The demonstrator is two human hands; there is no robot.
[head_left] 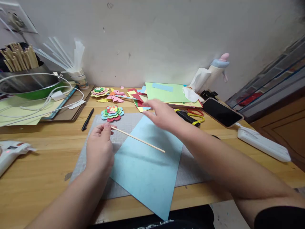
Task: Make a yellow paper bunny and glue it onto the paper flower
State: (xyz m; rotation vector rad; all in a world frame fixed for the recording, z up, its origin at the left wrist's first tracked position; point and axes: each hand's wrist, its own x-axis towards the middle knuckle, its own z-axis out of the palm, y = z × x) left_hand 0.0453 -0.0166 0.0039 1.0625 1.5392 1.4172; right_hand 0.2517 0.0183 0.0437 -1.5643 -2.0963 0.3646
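My left hand (100, 147) pinches one end of a thin wooden stick (140, 141), which slants right across a light blue paper sheet (147, 168). The sheet lies tilted on a grey mat (190, 168) on the wooden table. My right hand (160, 114) hovers over the sheet's far corner, fingers spread and flat, holding nothing, close to a pile of coloured paper scraps (138, 97). A layered paper flower (112, 113) sits just beyond my left hand.
A black pen (87, 119), a glue gun (11, 151), a bowl of sticks (21, 71) and white cables (47, 101) are at the left. Green paper (164, 92), scissors (196, 115), a phone (221, 112), a white power strip (263, 143) and a bottle (218, 71) are at the right.
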